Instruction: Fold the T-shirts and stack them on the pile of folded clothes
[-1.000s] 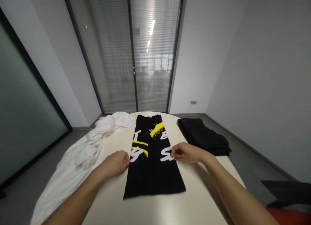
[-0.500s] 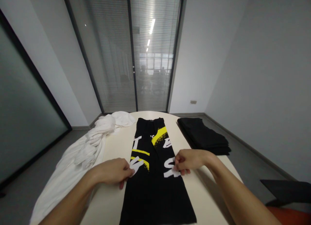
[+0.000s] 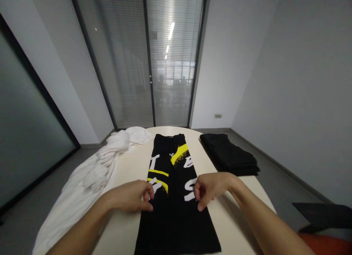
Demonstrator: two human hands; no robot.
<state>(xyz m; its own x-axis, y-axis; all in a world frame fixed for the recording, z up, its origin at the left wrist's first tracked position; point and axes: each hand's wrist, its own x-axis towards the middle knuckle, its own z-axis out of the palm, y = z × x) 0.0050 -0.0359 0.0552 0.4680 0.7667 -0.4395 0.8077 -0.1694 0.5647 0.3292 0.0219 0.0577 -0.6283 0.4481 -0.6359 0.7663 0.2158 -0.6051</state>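
A black garment [image 3: 176, 222] with white letters and yellow streaks lies flat and lengthwise on the pale table [image 3: 128, 170]. Over its left edge, beside a white letter, is my left hand [image 3: 134, 196], its thumb and fingers apart with nothing between them. At the right edge, by the white S, my right hand [image 3: 210, 189] has its fingers curled and the thumb apart from them, holding nothing. Whether the fingertips touch the cloth is hard to tell.
Crumpled white cloth [image 3: 93, 174] covers the table's left side. Folded black cloths [image 3: 229, 154] are stacked at the right edge. A black and red chair [image 3: 324, 214] stands at the lower right, and a glass partition [image 3: 170, 82] is behind the table.
Both hands have opened from their pinches at the garment's edges. The thumbs have moved down, away from the fingers. The garment lies as before.
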